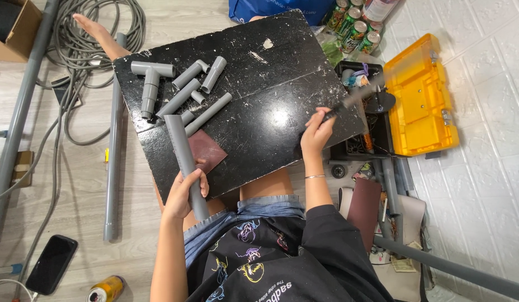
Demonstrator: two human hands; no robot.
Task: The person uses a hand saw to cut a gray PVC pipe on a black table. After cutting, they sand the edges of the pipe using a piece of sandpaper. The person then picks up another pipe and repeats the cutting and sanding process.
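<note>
Left hand [184, 193] grips grey pipe [185, 162] at black board [270, 100] near edge, over sandpaper [210, 150]; right hand [317, 134] holds dark-handled tool [354, 98] at right edge.

A: Bright, even indoor light. One hard glare spot on the glossy black surface [254, 72], just left of the right hand [315, 134]; fainter sheen spreads around it.

B: Shadows?

A: Soft and short. A thin one hugs the grey pipes [181, 92] at the surface's far left corner. Darker under the surface's near edge.

B: Sharpness?

A: Mostly crisp. The dark tool [354, 99] in the right hand is smeared by motion blur. Yellow toolbox [421, 95] right of the surface looks slightly overexposed. Straight lines bow a little toward the frame edges.
</note>
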